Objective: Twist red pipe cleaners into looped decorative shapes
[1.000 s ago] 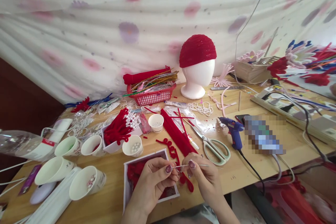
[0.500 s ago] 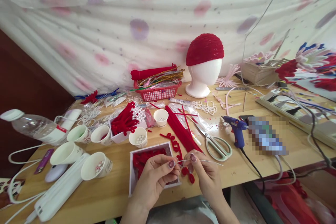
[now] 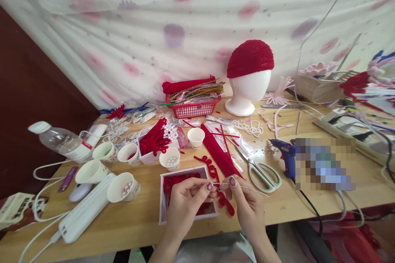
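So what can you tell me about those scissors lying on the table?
The scissors lie flat on the wooden table, just right of the red pipe-cleaner bundle and left of the blue glue gun. Their metal blades are shut and point up and left, over clear packets; the pale green looped handles, seemingly plastic, face the near edge. Neither hand touches them; the right hand is nearest.

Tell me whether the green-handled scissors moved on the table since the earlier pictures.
No. The green-handled scissors lie in the same spot beside the blue glue gun; only the camera turned.
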Available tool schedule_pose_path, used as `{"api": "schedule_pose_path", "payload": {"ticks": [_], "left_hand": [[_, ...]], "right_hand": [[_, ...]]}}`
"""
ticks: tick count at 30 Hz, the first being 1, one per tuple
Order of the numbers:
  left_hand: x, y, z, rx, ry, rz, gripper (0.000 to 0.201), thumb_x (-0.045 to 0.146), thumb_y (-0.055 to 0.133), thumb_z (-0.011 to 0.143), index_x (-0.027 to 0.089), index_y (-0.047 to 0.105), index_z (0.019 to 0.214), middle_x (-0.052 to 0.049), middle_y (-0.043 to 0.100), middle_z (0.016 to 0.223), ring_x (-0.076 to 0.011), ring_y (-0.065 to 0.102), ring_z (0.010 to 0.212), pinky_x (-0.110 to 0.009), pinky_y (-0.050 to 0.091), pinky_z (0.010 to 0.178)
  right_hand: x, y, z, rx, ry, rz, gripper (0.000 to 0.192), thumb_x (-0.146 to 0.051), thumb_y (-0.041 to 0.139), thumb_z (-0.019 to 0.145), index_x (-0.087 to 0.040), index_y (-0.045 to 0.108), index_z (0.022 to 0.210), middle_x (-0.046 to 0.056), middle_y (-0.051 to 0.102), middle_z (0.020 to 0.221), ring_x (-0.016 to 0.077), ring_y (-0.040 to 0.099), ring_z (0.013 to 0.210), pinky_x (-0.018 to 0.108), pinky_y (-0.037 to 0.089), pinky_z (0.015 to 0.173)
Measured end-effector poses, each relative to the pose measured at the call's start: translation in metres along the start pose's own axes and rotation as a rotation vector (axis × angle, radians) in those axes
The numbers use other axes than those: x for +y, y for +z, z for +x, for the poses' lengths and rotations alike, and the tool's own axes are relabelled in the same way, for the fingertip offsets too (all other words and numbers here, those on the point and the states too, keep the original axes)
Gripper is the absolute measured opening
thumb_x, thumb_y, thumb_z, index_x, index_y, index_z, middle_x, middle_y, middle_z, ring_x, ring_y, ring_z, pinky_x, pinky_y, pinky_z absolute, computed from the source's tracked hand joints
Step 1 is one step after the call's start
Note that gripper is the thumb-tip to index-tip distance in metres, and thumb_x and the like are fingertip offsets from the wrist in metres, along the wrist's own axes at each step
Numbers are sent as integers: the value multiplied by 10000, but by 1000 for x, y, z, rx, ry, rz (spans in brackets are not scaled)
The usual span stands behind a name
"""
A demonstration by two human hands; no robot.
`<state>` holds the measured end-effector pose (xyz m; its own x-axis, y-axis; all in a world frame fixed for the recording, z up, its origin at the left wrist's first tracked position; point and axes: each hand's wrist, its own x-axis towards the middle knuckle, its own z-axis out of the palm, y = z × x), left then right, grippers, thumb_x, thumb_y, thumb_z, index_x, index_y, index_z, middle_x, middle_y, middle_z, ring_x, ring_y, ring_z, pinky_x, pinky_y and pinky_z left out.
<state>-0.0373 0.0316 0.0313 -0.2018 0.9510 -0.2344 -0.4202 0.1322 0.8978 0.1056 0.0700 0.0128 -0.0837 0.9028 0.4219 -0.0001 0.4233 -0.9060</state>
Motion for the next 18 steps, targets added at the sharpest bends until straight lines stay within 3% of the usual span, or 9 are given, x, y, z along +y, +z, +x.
{"api": "schedule_pose_path", "payload": {"ticks": [2, 5, 12, 15, 17, 18], "left_hand": [[-3, -1, -3, 36, 148, 151, 209, 387, 822, 748, 180, 814, 781, -63, 793, 725, -178, 738, 664, -228, 607, 657], [-4, -3, -5, 82, 241, 239, 137, 320, 769, 794, 190, 798, 762, -58, 796, 737, -191, 743, 668, -233, 602, 647], [-2, -6, -2, 61, 169, 162, 187, 350, 789, 757, 169, 772, 715, -56, 765, 631, -177, 704, 568, -236, 588, 573], [-2, -5, -1, 137, 185, 135, 189, 353, 814, 723, 170, 775, 706, -50, 757, 619, -173, 696, 560, -241, 593, 577], [-2, -4, -1, 196, 192, 96, 196, 360, 830, 698, 173, 771, 688, -39, 747, 600, -167, 690, 551, -233, 591, 562], [-3, -4, -1, 223, 197, 78, 200, 362, 838, 685, 175, 768, 678, -34, 742, 592, -162, 686, 544, -226, 589, 552]], "right_hand": [[2, 1, -1, -26, -37, -17, 335, -268, 548, 992, -208, 741, 725, -2, 621, 619, 128, 574, 562, 223, 444, 553], [4, 2, -1, -84, -100, -41, 299, -206, 529, 991, -212, 730, 771, -6, 629, 658, 121, 576, 574, 221, 437, 556], [4, -2, 6, -191, -236, -114, 235, -131, 488, 985, -201, 669, 853, 11, 649, 739, 134, 626, 663, 226, 485, 622], [4, -14, 4, -304, -271, -185, 143, -157, 567, 955, -221, 694, 970, 32, 704, 852, 160, 673, 748, 236, 524, 668], [9, -33, -2, -240, -271, -274, 147, -181, 616, 932, -239, 703, 1035, 38, 721, 887, 179, 687, 771, 257, 536, 691], [13, -46, -5, -102, -262, -330, 154, -186, 612, 934, -245, 703, 1043, 34, 717, 859, 182, 682, 748, 271, 532, 694]]}}
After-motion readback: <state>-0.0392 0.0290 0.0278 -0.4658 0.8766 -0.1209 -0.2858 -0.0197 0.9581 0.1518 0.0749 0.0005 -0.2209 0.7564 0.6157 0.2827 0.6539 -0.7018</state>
